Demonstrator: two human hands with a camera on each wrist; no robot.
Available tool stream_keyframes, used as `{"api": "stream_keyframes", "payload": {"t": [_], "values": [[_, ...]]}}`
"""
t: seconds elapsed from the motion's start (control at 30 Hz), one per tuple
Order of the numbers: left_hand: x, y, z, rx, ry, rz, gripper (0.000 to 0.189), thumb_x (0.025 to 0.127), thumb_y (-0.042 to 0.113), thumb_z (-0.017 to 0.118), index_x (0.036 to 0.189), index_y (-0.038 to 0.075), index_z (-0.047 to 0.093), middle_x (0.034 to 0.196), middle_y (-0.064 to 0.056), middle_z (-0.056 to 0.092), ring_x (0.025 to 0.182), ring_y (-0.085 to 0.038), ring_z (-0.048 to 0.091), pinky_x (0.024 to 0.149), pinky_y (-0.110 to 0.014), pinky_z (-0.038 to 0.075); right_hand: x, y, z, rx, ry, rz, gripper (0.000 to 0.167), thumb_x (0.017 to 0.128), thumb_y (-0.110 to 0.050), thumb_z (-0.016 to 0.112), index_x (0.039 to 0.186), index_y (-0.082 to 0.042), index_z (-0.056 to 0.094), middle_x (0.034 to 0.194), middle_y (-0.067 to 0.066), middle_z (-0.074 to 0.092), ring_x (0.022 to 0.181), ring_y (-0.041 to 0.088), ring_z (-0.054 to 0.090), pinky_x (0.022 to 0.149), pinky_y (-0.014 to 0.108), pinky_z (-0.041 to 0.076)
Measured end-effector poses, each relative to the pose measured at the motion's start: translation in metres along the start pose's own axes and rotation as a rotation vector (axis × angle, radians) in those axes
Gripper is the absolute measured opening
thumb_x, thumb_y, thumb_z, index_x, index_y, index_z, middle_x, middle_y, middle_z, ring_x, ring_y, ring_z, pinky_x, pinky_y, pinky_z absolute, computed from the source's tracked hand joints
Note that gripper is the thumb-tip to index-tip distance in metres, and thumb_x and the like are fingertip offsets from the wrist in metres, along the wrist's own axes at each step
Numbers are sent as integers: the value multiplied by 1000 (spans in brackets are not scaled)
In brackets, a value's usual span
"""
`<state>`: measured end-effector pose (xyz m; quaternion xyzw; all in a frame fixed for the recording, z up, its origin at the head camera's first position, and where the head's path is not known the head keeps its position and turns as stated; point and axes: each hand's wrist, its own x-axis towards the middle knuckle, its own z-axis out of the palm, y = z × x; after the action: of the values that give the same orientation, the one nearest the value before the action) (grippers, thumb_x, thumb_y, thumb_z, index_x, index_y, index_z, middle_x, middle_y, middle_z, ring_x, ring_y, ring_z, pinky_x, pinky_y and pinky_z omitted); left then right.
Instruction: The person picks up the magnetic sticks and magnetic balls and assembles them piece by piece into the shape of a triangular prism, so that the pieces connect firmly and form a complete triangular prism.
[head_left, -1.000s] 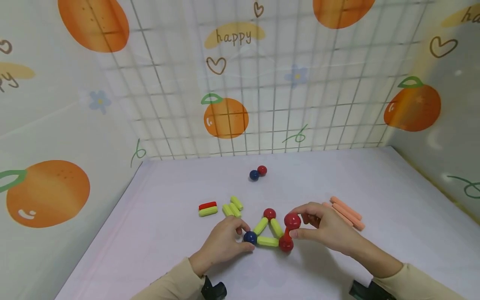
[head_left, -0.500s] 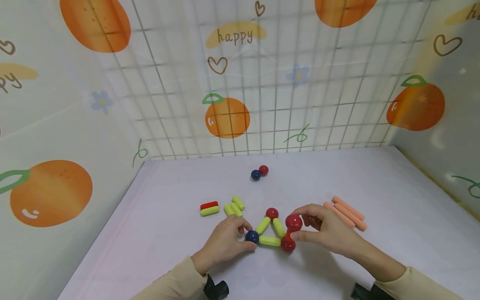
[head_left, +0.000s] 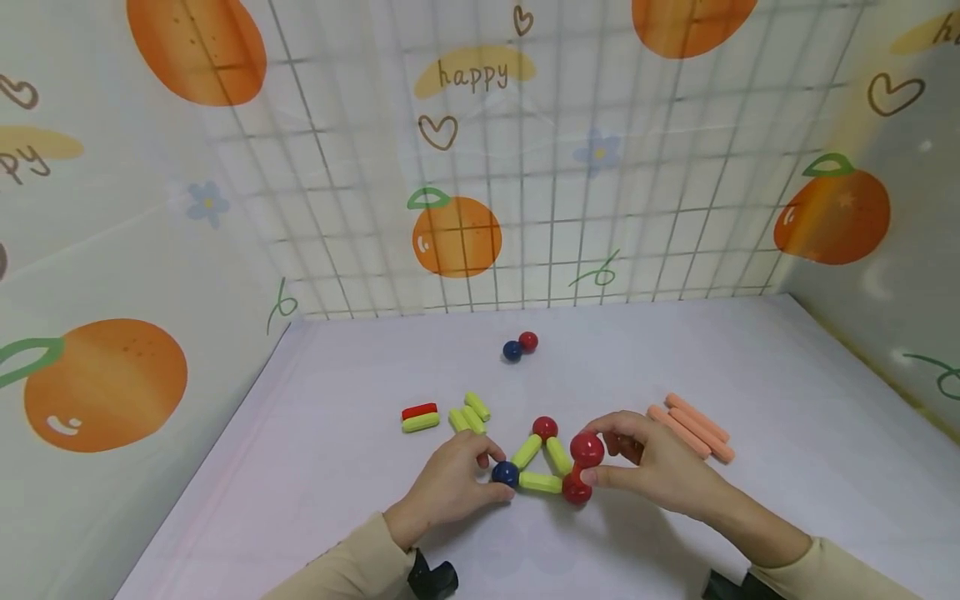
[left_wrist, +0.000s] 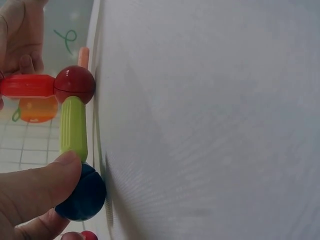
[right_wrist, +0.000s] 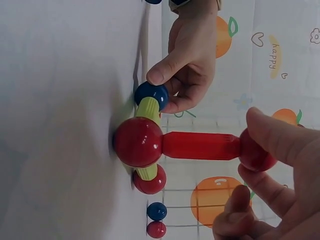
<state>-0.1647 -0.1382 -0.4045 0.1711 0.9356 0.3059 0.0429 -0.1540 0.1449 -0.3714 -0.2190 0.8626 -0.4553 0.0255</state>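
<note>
A triangle of lime-green rods [head_left: 540, 483] lies on the table between my hands, with a blue ball [head_left: 506, 474] at its left corner and red balls at the far corner [head_left: 545, 428] and right corner [head_left: 577, 489]. My left hand [head_left: 447, 481] pinches the blue ball between thumb and fingers. From the right red ball a red rod [right_wrist: 200, 145] stands up, capped by another red ball [head_left: 587, 450]. My right hand [head_left: 667, 468] pinches that top ball. In the head view the red rod is partly hidden by the right thumb.
Behind the triangle sit a loose blue ball [head_left: 512, 351] and red ball [head_left: 528, 342]. Loose lime rods [head_left: 471, 417] and a red rod [head_left: 419, 412] lie to the left. Several long peach rods [head_left: 693, 427] are just beyond my right hand. Printed curtains [head_left: 360, 208] enclose the table.
The top red ball and right fingers have dropped very slightly. Both hands keep their grips on the same balls. The whole head view has shifted a little.
</note>
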Motion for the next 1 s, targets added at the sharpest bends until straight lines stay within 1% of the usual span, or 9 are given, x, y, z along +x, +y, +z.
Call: {"api": "stream_keyframes", "payload": {"t": [0.13, 0.27, 0.4, 0.5, 0.57, 0.67, 0.8, 0.9, 1.0], "values": [[-1, -1, -5, 12, -29, -3, 39, 75, 35, 85, 106, 18, 68, 92, 3, 56, 84, -12, 49, 73, -26, 39, -1, 1, 1, 6, 4, -4, 37, 76, -35, 84, 108, -24, 69, 90, 1, 58, 78, 18, 48, 63, 22, 37], [0, -6, -20, 18, -25, -42, 44, 76, 34, 84, 112, 15, 68, 96, -2, 58, 85, -14, 49, 72, -28, 41, -1, 2, 2, 13, 3, -13, 37, 76, -35, 84, 108, -24, 69, 89, 1, 59, 78, 16, 48, 63, 22, 37], [6, -21, -39, 46, 69, -86, 40, 77, 28, 83, 111, 12, 70, 94, -6, 60, 82, -16, 50, 70, -29, 40, -2, 2, 1, 13, 5, -13, 36, 75, -36, 84, 107, -26, 69, 89, 1, 59, 77, 14, 48, 63, 22, 37], [12, -39, -50, 93, 143, -117, 36, 77, 23, 82, 108, 10, 71, 93, -7, 61, 82, -16, 53, 71, -30, 42, -2, 2, 1, 14, 9, -9, 36, 75, -36, 84, 106, -26, 69, 89, 0, 59, 76, 12, 48, 63, 22, 37], [14, -52, -55, 128, 172, -144, 34, 78, 22, 81, 108, 9, 71, 94, -7, 62, 83, -17, 54, 73, -32, 44, -3, 2, 0, 12, 6, -9, 37, 75, -36, 84, 107, -25, 68, 88, 0, 59, 76, 12, 48, 62, 22, 37], [15, -67, -59, 145, 188, -214, 32, 79, 20, 79, 108, 9, 71, 95, -7, 62, 84, -18, 54, 75, -32, 44, -3, 2, -1, 6, -4, -7, 37, 76, -36, 84, 107, -24, 68, 88, 2, 58, 76, 12, 47, 62, 22, 37], [16, -82, -62, 142, 194, -258, 26, 80, 19, 77, 104, 9, 70, 94, -9, 61, 83, -19, 54, 73, -31, 42, -2, 3, -3, 4, -12, -20, 37, 76, -37, 84, 107, -23, 68, 86, 6, 57, 74, 14, 47, 61, 22, 37], [17, -88, -63, 152, 200, -256, 23, 80, 19, 78, 99, 10, 69, 92, -8, 61, 82, -19, 54, 72, -31, 42, -1, 4, -4, 14, -17, -31, 38, 76, -36, 84, 107, -23, 68, 87, 6, 58, 75, 16, 48, 61, 22, 37], [19, -88, -65, 167, 195, -250, 21, 80, 19, 79, 96, 9, 69, 91, -8, 61, 82, -19, 54, 72, -31, 42, 0, 5, -3, 19, -23, -22, 39, 76, -37, 84, 108, -22, 68, 89, 3, 58, 77, 17, 49, 62, 22, 38]]}}
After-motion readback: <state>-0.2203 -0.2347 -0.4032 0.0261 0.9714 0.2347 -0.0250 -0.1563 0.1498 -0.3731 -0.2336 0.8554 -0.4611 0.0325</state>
